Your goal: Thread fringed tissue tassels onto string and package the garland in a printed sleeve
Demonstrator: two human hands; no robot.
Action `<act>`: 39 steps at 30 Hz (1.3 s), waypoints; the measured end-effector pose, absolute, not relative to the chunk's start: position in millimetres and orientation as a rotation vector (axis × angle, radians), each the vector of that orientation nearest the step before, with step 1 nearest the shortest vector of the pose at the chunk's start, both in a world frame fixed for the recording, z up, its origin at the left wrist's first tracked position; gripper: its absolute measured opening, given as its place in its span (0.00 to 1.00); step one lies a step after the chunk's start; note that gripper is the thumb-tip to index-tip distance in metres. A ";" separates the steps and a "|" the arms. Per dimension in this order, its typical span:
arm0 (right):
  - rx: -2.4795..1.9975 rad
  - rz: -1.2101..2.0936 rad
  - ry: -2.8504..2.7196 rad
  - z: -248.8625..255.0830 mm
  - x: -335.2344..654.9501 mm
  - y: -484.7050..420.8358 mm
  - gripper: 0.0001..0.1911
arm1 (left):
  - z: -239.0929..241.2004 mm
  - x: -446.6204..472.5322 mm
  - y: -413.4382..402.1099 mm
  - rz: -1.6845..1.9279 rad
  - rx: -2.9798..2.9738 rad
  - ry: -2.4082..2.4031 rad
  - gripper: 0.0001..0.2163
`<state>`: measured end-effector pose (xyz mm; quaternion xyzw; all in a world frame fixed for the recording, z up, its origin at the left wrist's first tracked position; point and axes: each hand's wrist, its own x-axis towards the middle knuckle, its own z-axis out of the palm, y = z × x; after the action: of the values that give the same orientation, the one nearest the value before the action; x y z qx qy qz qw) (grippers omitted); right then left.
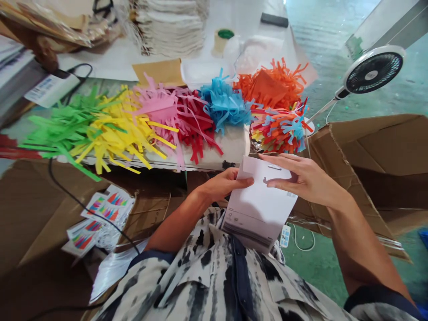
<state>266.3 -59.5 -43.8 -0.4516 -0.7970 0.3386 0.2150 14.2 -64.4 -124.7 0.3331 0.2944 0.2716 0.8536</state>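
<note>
A white printed card [256, 203] with small text and a dark band near its lower end is tilted in front of my body. My left hand [230, 180] is closed on its left edge, thumb on the front face. Over its upper right part lies my right hand [297, 174], fingers stretched along the top edge and thumb apart, touching the card. A small dark slit shows between that thumb and the fingers. Beyond the card, a multicoloured tissue fringe bundle [279, 129] and a blue fringe bundle [227, 104] rest at the table's front edge.
Green [63, 125], yellow [123, 129], pink [160, 104], red [195, 122] and orange fringe bundles [272, 87] line the table [230, 142]. Below left are printed cards [103, 214]. An open cardboard box [341, 156] and a fan [372, 73] stand right. Cords hang at left.
</note>
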 end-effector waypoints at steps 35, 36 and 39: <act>-1.059 0.855 -2.280 -43.8 259.6 -74.9 0.27 | -104.6 4.6 -78.1 0.558 0.774 0.589 0.24; -1.063 0.848 -2.296 -44.6 260.4 -74.9 0.27 | -104.3 8.2 -81.2 0.584 0.763 0.626 0.24; -1.028 0.882 -2.316 -45.2 263.6 -74.4 0.27 | -103.6 17.9 -89.3 0.651 0.756 0.738 0.23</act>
<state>263.6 -74.4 -45.2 -0.3731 -0.8406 0.3201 0.2273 17.9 -89.3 -103.6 0.3542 0.3460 0.3049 0.8136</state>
